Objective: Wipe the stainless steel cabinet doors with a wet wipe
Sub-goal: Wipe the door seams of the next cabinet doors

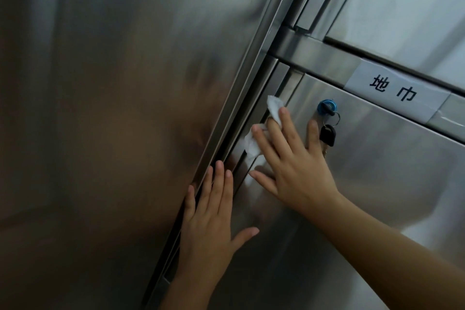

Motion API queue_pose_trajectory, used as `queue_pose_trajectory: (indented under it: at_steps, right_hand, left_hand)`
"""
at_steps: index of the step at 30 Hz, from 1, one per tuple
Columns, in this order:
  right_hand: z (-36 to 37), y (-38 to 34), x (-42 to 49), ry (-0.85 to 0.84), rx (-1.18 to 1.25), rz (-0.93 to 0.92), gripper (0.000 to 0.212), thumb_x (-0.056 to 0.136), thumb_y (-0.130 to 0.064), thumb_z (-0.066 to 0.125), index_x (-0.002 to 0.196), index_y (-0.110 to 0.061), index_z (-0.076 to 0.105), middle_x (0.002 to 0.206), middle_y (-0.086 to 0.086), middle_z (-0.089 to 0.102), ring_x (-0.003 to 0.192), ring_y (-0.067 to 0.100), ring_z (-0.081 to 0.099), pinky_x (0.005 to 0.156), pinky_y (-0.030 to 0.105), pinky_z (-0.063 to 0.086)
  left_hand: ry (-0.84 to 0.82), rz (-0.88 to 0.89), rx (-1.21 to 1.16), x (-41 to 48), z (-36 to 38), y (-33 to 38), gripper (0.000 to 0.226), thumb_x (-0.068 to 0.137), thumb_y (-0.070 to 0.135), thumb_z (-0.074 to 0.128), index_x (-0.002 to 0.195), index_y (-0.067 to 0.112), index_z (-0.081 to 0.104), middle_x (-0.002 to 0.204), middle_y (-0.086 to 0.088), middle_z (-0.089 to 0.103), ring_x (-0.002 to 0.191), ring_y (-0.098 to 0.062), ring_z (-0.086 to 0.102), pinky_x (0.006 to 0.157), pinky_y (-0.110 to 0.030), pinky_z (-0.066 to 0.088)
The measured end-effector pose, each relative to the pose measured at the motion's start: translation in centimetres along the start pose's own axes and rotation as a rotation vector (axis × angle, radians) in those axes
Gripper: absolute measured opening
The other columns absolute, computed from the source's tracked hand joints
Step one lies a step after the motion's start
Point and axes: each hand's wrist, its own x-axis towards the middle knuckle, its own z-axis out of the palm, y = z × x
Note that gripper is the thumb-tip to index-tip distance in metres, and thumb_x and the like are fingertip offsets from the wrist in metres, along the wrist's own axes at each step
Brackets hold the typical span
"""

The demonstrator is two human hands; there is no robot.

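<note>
Wipe position: the wet wipe (251, 145) lies flat on the lower right cabinet door (377, 184), at its left edge, just beside the vertical frame strip (251, 78). My right hand (294, 168) presses it there with straight, spread fingers. Nothing is curled round the cloth, so the hand is open and pushes rather than grips. Part of the wipe shows above the fingertips and part to their left. My left hand (208, 229) is also flat and open, holding nothing. It rests across the door edge and the frame strip, below the right hand.

Procedure, as I judge it:
1. Hold even palm pressure so the wipe travels with the hand and does not bunch or slip out.
2. Work in overlapping strokes from the edge across the panel. Steel is likely to streak where passes miss.
3. Go round the lock (324, 106) with care. A black-headed key (327, 135) hangs from it, just beside my little finger, and a knock could disturb it.
4. Run a fold of the wipe down the recessed seam, where dirt is apt to collect.
5. Avoid the paper label (395, 89) on the rail above, since moisture may lift it.

Compartments: the lower door and the upper door (402, 7) are both closed, so their contents are not visible. The label reads 地巾, but I cannot confirm what is stored behind it.
</note>
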Motion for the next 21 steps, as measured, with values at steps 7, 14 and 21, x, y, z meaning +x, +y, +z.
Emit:
queue_pose_trajectory:
  at_steps: [7, 14, 21]
  right_hand:
    - [-0.8, -0.2, -0.9, -0.057, 0.045, -0.049, 0.071, 0.089, -0.056, 0.016, 0.141, -0.015, 0.04, 0.14, 0.015, 0.045, 0.138, 0.035, 0.023, 0.106, 0.06, 0.012]
    - [-2.7, 2.7, 0.1, -0.035, 0.025, -0.092, 0.062, 0.093, -0.047, 0.022, 0.127, -0.007, 0.054, 0.136, 0.016, 0.049, 0.136, 0.035, 0.03, 0.101, 0.057, 0.034]
    - [-1.9, 1.3, -0.6, -0.054, 0.04, -0.071, 0.063, 0.091, -0.053, 0.025, 0.131, -0.011, 0.05, 0.138, 0.014, 0.046, 0.139, 0.036, 0.024, 0.103, 0.06, 0.026]
  left_hand:
    - [-0.002, -0.005, 0.024, -0.6, -0.1, 0.3, 0.099, 0.071, 0.073, 0.042, 0.138, 0.001, 0.036, 0.147, -0.016, 0.028, 0.14, -0.023, 0.01, 0.109, -0.039, -0.002]
    - [0.086, -0.005, 0.1, -0.9, 0.7, 0.7, 0.101, 0.069, 0.076, 0.042, 0.134, -0.001, 0.043, 0.144, -0.018, 0.037, 0.132, -0.034, 0.034, 0.109, -0.053, 0.019]
    - [0.097, -0.006, 0.133, -1.8, 1.4, 0.8, 0.106, 0.055, 0.07, 0.066, 0.131, -0.002, 0.048, 0.14, -0.02, 0.041, 0.128, -0.037, 0.04, 0.095, -0.06, 0.026]
